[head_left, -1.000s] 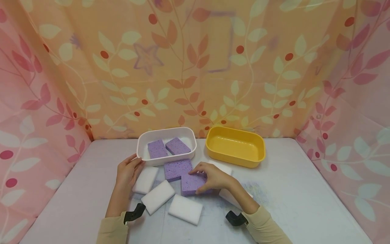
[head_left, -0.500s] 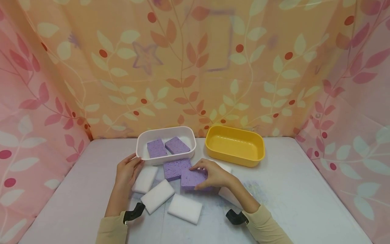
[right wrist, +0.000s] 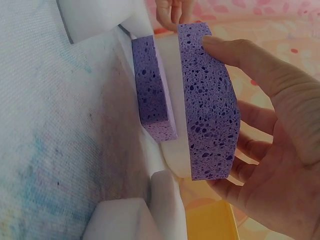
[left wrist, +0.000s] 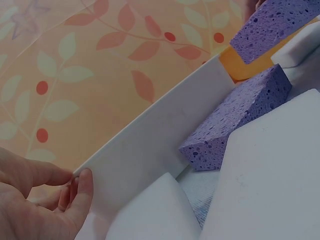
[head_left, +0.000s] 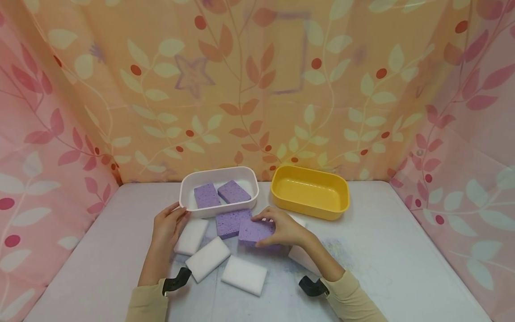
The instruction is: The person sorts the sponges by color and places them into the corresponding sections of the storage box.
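My right hand grips a purple sponge along its sides, thumb on the near edge. In the right wrist view that sponge is up off the cloth, apart from another purple sponge lying below. That second sponge touches or nearly meets the front wall of a white container. Two more purple sponges lie inside the container. At its near left corner, my left hand holds the rim; the left wrist view shows thumb and fingers pinching it.
An orange-yellow container stands right of the white one. Several white sponges lie nearer: one by the left hand, one angled, one in front, others partly behind the right hand. Patterned curtains enclose the table.
The right hand has lifted the purple sponge from the table and raised it slightly, toward the containers. The left hand stays at the white container's corner.
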A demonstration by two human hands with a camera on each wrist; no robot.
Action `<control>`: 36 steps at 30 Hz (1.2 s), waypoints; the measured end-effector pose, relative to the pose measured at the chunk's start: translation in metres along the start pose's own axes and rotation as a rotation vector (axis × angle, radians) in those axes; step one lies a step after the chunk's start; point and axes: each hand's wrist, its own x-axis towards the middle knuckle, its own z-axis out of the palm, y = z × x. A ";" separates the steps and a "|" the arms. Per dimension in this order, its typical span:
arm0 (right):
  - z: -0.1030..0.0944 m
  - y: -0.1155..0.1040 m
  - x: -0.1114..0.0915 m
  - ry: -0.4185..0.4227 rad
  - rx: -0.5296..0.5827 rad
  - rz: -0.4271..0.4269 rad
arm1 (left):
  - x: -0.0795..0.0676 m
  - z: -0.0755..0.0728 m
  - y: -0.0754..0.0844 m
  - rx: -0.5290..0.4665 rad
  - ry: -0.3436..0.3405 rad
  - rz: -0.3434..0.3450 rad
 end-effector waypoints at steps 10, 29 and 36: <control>-0.003 -0.005 -0.001 0.038 0.010 -0.007 | -0.005 0.001 0.001 0.014 -0.010 0.029; -0.006 -0.011 0.005 0.087 0.007 -0.007 | -0.007 0.002 0.004 0.013 -0.013 0.016; -0.010 -0.017 0.009 0.104 0.022 0.003 | -0.006 0.001 0.003 -0.003 -0.017 0.028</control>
